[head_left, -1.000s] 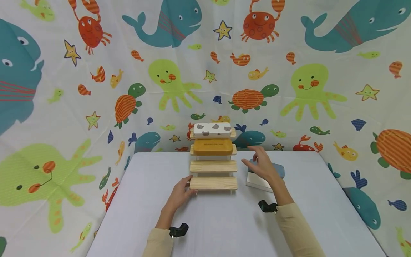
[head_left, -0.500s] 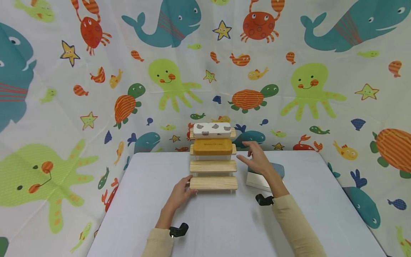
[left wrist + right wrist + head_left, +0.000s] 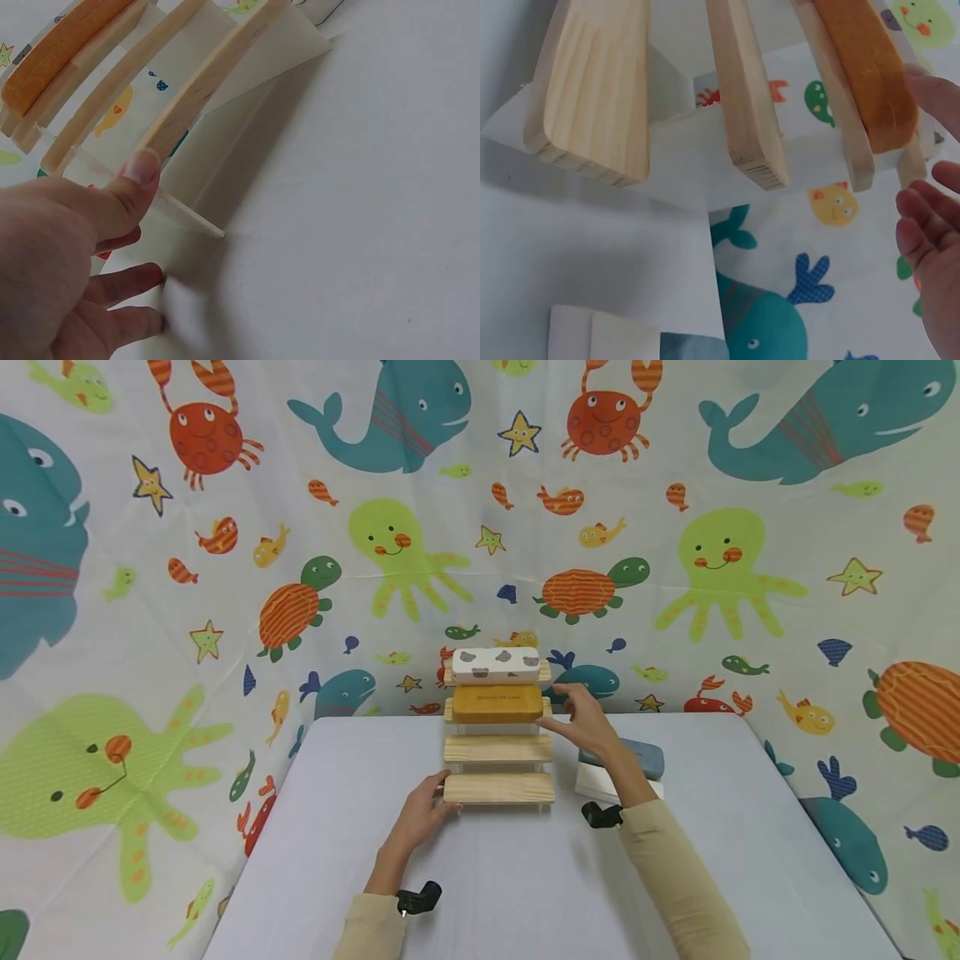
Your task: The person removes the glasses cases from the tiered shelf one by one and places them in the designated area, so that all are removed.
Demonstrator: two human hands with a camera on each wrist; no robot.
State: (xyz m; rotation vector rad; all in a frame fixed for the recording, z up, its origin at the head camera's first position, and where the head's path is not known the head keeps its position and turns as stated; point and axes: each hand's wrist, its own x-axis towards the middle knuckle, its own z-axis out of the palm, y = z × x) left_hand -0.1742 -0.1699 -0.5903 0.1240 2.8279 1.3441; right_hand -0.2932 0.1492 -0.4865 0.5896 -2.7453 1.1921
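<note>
A stepped wooden display rack (image 3: 498, 787) with clear side supports stands on the white table. My left hand (image 3: 415, 814) grips the left end of its lowest board, the thumb (image 3: 141, 169) pressing on the board's end. On the top step lies a white glasses case (image 3: 495, 665) with brown-grey patches. A mustard-yellow glasses case (image 3: 497, 703) lies on the step below. Beside its right end is my right hand (image 3: 588, 725), thumb and fingers spread apart. In the right wrist view a fingertip meets or nearly meets the mustard case (image 3: 877, 82); contact is unclear.
Right of the rack, a blue case (image 3: 643, 758) and a white box-shaped case (image 3: 596, 783) lie on the table (image 3: 517, 893), partly behind my right forearm. A cloth (image 3: 420, 460) printed with sea animals hangs behind and at both sides.
My right hand has moved left, from above the blue and white cases to the right end of the mustard case. My left hand stays on the rack.
</note>
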